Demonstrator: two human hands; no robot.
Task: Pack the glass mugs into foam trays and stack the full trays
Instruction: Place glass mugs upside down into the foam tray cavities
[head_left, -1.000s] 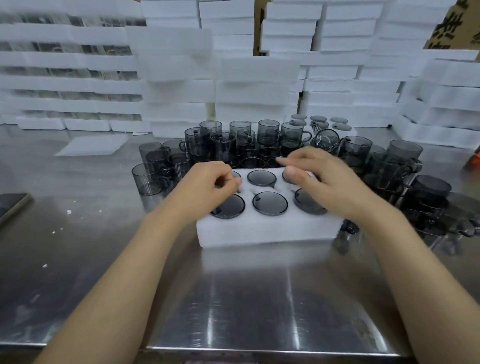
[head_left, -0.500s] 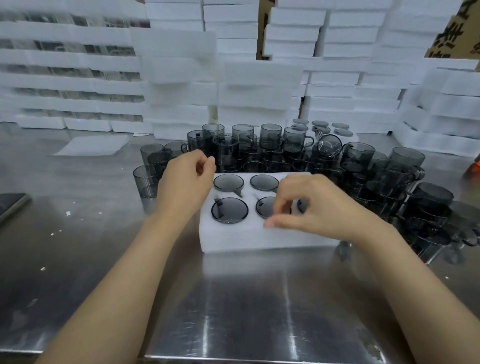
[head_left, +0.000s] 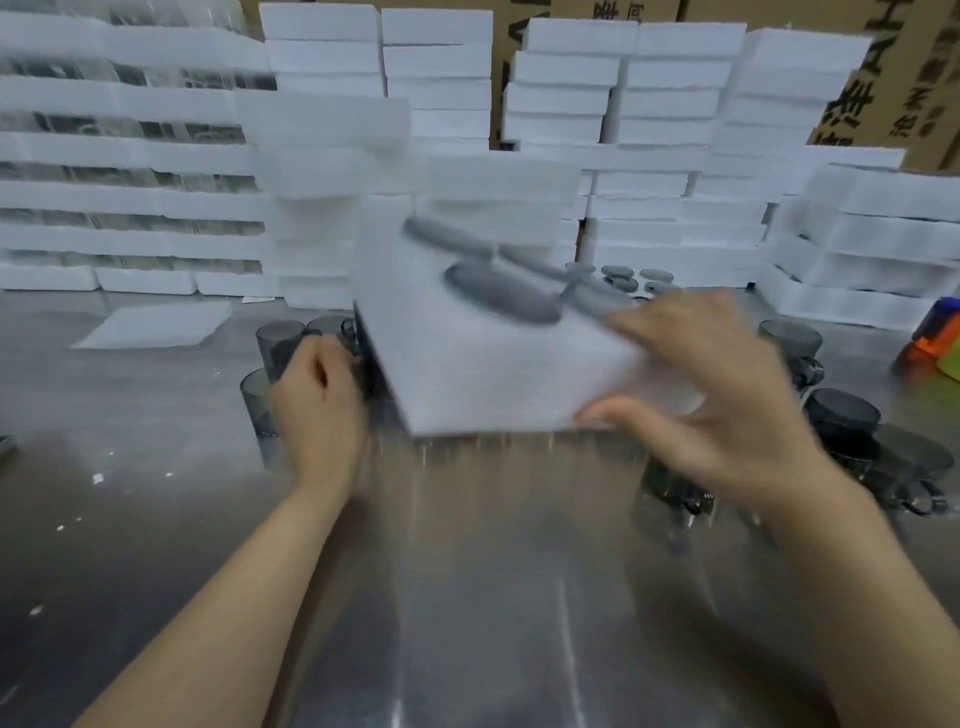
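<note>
While motion blur smears much of it, we hold the foam tray (head_left: 493, 374) tilted above the steel surface (head_left: 467, 597) with dark glass mugs (head_left: 498, 291) seated in its top pockets. Our right hand (head_left: 717, 395) is clamped on its 4 o'clock corner, thumb beneath and fingers over. Our left hand (head_left: 317, 405) sits at the tray's 9 o'clock edge with fingers curled, though we cannot tell whether it grips; on the surface, loose mugs (head_left: 841, 415) stand at 3 and 9 o'clock of the tray, and foam stacks (head_left: 571, 104) rise at 12 o'clock.

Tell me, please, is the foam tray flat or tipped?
Tipped: the foam tray has its far edge raised; the right hand grips it.
</note>
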